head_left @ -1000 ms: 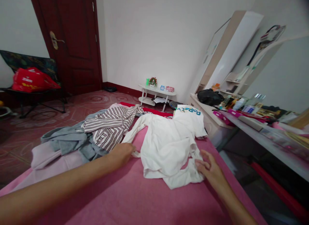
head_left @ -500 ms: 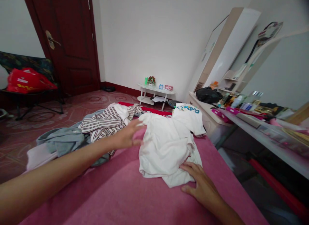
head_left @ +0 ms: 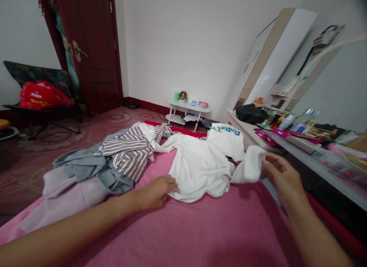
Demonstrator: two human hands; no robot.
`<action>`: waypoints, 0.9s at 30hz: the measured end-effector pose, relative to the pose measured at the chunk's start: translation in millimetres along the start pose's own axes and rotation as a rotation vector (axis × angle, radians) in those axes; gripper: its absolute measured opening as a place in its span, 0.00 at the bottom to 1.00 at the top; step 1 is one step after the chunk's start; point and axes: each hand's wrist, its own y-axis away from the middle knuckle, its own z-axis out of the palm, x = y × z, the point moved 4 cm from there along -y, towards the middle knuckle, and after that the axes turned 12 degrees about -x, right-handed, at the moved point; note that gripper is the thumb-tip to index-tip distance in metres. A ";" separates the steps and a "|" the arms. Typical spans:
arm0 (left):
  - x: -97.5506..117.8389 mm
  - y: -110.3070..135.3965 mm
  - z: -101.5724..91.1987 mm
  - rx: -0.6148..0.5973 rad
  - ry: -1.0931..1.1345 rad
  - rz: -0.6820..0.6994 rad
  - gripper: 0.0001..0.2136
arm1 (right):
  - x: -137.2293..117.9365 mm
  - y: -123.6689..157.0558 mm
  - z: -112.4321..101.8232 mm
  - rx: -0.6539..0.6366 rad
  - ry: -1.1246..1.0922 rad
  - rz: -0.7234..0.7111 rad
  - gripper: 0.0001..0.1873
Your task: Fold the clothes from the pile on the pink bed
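Your right hand (head_left: 282, 177) pinches the sleeve (head_left: 250, 166) reaching out rightward from the white shirt (head_left: 199, 165), while your left hand (head_left: 157, 192) grips its near-left corner.

The left forearm (head_left: 86, 225) slants in low, left hand (head_left: 157, 192) palm-down, fingers (head_left: 171, 184) curled; the right forearm (head_left: 318, 228) angles inward, right hand (head_left: 283, 176) higher, fingertips (head_left: 267, 158) pinched.
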 end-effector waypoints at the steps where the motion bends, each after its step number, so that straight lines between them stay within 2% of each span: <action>1: -0.2 2.6 2.2 0.023 0.023 0.000 0.19 | 2.2 -2.3 -6.7 0.247 -0.042 -0.057 0.18; 2: -0.4 5.0 4.6 0.052 0.047 -0.002 0.19 | 6.8 -1.4 -6.2 0.387 -0.054 -0.092 0.22; 3: -0.7 6.9 7.0 0.078 0.070 -0.005 0.20 | 13.7 0.6 1.2 0.408 -0.038 -0.099 0.26; 4: -1.2 8.2 9.3 0.102 0.090 -0.009 0.20 | 22.2 3.9 13.7 0.345 0.000 -0.094 0.27; 6: -2.7 9.5 12.8 0.130 0.120 -0.012 0.21 | 41.8 15.3 50.0 0.050 0.118 -0.098 0.24; 8: -4.4 9.4 14.6 0.140 0.140 -0.007 0.22 | 60.2 33.1 87.7 -0.225 0.255 -0.166 0.19; 9: -5.3 9.2 15.0 0.144 0.147 -0.004 0.22 | 67.5 42.0 102.7 -0.306 0.312 -0.212 0.17; 11: -6.8 8.7 15.5 0.148 0.156 -0.002 0.22 | 77.6 54.6 121.6 -0.363 0.390 -0.268 0.17; 14: -8.0 8.3 15.8 0.153 0.165 -0.009 0.23 | 83.6 58.6 125.5 -0.332 0.397 -0.274 0.17; 19: -6.1 8.3 13.9 0.166 0.186 0.013 0.23 | 101.3 51.0 103.8 -0.174 0.280 -0.125 0.23; 23: -6.1 9.1 13.8 0.174 0.206 -0.011 0.24 | 114.8 50.8 101.0 -0.171 0.250 -0.078 0.27; 27: -8.0 9.5 15.0 0.200 0.266 -0.014 0.25 | 113.0 52.0 103.5 -0.155 0.269 -0.073 0.27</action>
